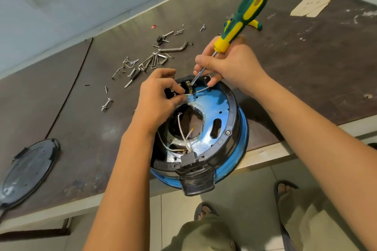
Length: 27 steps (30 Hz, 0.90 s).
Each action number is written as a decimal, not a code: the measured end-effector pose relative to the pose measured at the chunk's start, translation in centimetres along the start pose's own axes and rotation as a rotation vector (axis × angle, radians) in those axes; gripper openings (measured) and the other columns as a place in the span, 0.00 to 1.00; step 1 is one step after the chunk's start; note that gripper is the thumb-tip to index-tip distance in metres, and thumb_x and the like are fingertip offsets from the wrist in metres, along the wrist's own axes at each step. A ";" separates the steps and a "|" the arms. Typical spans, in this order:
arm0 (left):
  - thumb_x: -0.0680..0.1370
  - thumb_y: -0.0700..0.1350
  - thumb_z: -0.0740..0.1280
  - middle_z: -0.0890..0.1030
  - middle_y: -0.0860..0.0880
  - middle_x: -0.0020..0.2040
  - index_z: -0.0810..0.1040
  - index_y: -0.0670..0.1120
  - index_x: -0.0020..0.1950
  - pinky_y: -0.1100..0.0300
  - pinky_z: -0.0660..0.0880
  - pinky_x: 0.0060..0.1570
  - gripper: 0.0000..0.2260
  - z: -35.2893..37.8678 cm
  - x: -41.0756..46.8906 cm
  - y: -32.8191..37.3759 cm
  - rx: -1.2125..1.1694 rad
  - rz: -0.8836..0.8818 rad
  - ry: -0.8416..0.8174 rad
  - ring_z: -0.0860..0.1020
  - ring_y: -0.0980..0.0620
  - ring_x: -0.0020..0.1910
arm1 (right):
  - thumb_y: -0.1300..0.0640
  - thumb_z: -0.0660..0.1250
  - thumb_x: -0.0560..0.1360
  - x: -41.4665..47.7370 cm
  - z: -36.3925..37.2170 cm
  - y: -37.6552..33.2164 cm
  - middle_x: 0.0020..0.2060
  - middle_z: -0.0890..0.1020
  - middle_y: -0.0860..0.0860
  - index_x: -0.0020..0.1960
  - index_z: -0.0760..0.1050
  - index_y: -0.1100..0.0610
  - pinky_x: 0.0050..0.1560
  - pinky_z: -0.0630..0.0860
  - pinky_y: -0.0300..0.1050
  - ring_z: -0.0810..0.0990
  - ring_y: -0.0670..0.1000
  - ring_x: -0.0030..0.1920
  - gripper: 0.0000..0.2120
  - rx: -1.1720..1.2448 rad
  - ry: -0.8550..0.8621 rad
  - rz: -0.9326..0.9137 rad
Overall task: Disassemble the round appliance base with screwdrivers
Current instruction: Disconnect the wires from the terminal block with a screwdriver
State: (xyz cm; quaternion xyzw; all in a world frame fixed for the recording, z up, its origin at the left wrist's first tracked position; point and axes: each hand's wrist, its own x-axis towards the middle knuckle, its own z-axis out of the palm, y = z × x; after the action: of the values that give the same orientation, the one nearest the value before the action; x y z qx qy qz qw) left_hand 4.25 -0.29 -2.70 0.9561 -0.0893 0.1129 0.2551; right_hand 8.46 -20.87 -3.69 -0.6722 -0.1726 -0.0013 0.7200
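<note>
The round appliance base (222, 112), blue metal inside a black plastic ring, lies open side up at the table's near edge, its black socket block overhanging the edge. White wires (184, 134) run across its central hole. My right hand (228, 67) grips a green and yellow screwdriver (242, 16) low on the handle and along the shaft, with the tip down at the base's far rim. My left hand (161, 96) pinches a thin white wire (199, 90) beside that tip.
Loose screws, hex keys and small metal parts (151, 61) are scattered behind the base. A second green and yellow tool (255, 24) lies further back. A removed dark round cover (26, 171) sits at the left. A paper scrap (312, 4) lies far right.
</note>
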 end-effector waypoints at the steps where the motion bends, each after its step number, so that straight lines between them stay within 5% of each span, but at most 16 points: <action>1: 0.69 0.41 0.80 0.76 0.50 0.66 0.86 0.45 0.43 0.69 0.68 0.58 0.06 -0.1 0.0 0.0 -0.006 -0.010 0.013 0.74 0.56 0.63 | 0.62 0.74 0.78 -0.2 -0.1 0.0 0.40 0.87 0.58 0.47 0.77 0.59 0.32 0.83 0.42 0.89 0.52 0.43 0.06 -0.009 -0.013 -0.014; 5: 0.68 0.42 0.81 0.76 0.49 0.67 0.87 0.45 0.41 0.80 0.63 0.52 0.06 -0.4 -0.2 0.2 0.013 -0.050 0.042 0.74 0.54 0.63 | 0.64 0.77 0.74 -0.7 0.1 -0.4 0.38 0.85 0.60 0.46 0.78 0.59 0.32 0.83 0.43 0.87 0.51 0.39 0.08 -0.058 -0.050 -0.085; 10: 0.68 0.45 0.80 0.75 0.50 0.68 0.87 0.47 0.42 0.65 0.67 0.57 0.05 -0.4 -0.3 0.3 0.054 -0.061 0.015 0.74 0.55 0.64 | 0.61 0.79 0.73 -0.4 1.2 -0.1 0.36 0.83 0.58 0.45 0.82 0.59 0.32 0.82 0.42 0.84 0.46 0.34 0.06 -0.156 -0.096 -0.132; 18: 0.71 0.45 0.78 0.80 0.51 0.61 0.88 0.46 0.44 0.61 0.72 0.59 0.04 -0.5 -0.3 0.3 0.051 -0.041 -0.005 0.76 0.56 0.59 | 0.62 0.77 0.74 0.0 1.4 0.1 0.37 0.84 0.55 0.46 0.83 0.62 0.30 0.79 0.34 0.84 0.45 0.32 0.04 -0.182 -0.194 -0.190; 27: 0.71 0.45 0.78 0.80 0.53 0.58 0.87 0.48 0.42 0.71 0.66 0.50 0.03 -0.3 -0.1 0.0 0.065 -0.044 0.012 0.75 0.58 0.55 | 0.60 0.78 0.73 0.6 2.2 -0.6 0.38 0.85 0.54 0.44 0.83 0.57 0.32 0.83 0.45 0.88 0.50 0.42 0.05 -0.146 -0.085 0.043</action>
State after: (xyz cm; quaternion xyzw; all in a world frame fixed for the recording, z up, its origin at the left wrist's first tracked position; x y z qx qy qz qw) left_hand 4.08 -0.09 -2.46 0.9650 -0.0631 0.1157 0.2268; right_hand 8.34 -18.62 -2.86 -0.7258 -0.1882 0.0303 0.6610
